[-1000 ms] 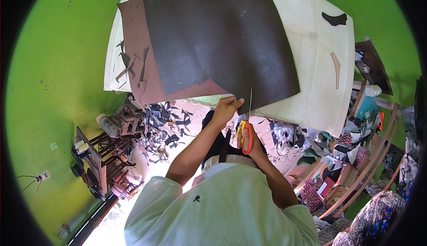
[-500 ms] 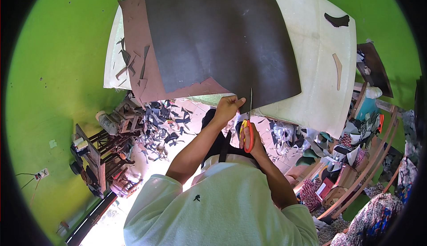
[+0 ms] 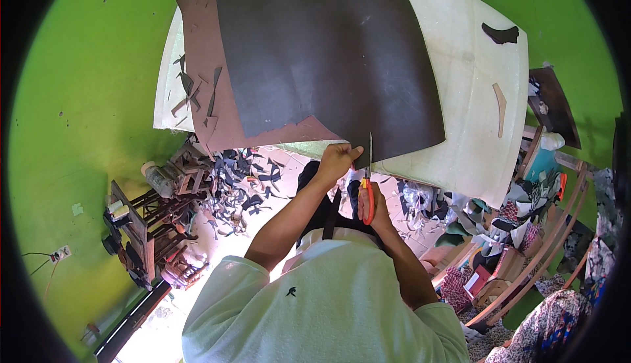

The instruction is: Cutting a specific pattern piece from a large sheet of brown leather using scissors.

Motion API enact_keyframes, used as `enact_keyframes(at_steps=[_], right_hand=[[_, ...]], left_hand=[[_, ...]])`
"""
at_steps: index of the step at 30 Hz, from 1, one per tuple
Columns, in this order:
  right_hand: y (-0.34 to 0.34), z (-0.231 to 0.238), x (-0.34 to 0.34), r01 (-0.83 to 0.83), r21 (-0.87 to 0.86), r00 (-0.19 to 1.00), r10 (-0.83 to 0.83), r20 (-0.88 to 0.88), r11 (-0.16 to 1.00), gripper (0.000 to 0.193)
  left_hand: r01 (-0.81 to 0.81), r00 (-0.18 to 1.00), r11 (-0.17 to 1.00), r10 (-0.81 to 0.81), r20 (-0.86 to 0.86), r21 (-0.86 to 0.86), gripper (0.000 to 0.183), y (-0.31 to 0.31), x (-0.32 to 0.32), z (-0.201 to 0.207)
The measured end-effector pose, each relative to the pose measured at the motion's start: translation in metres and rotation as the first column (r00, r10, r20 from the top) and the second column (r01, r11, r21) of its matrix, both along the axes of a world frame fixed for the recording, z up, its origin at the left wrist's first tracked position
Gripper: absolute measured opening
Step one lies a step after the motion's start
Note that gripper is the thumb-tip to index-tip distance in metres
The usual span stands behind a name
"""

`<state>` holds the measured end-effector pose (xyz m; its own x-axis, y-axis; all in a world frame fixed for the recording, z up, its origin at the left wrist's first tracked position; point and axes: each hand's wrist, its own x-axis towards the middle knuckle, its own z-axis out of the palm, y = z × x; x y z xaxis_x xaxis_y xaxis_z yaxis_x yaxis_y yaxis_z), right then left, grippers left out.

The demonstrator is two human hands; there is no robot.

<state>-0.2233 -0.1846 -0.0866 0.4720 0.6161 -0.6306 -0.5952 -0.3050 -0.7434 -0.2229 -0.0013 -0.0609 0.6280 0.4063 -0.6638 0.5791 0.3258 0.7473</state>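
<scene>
A large dark brown leather-like sheet (image 3: 322, 61) lies over the table, its near edge reaching past the table's front. My left hand (image 3: 340, 160) pinches that near edge between thumb and fingers. Just right of it, my right hand (image 3: 374, 205) grips scissors (image 3: 367, 189) with orange and yellow handles. Their blades point away from me and lie at the sheet's near edge, with the tips over the brown surface. Under the big sheet, a reddish-brown piece (image 3: 204, 41) with a ragged edge shows at the left.
The pale tabletop (image 3: 460, 100) carries a dark curved cutout (image 3: 500, 34), a tan strip-like piece (image 3: 500, 110) and thin dark scraps (image 3: 214, 91) at left. Offcuts (image 3: 230, 192) litter the floor. A wooden stand (image 3: 141, 231) is at left; a wooden rack (image 3: 545, 245) with scraps at right.
The scissors' handles have come closer together in my right hand, and the blades have closed. My left hand keeps its pinch on the sheet's edge with almost no movement.
</scene>
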Motion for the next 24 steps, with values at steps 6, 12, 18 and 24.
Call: enact_keyframes(at_steps=[6,12,18,24], right_hand=[[-0.001,-0.003,0.000,0.018,0.031,1.000,-0.018,0.011,0.999,0.025],[-0.014,-0.011,0.003,-0.081,0.092,0.994,0.073,0.083,0.993,0.037],[-0.032,-0.005,0.023,-0.187,0.220,0.975,0.207,-0.074,0.957,0.062],[-0.063,0.034,0.054,-0.306,0.232,0.910,0.355,-0.213,0.923,0.079]], left_hand=[[-0.017,1.000,1.000,0.017,0.015,0.015,0.036,-0.003,0.000,-0.003],[-0.058,0.998,0.998,0.058,-0.005,0.040,0.035,-0.009,0.000,-0.014],[-0.265,0.964,0.963,0.265,0.012,-0.040,0.027,-0.018,0.007,-0.010],[-0.363,0.924,0.901,0.381,0.032,-0.238,0.019,-0.016,0.009,0.000]])
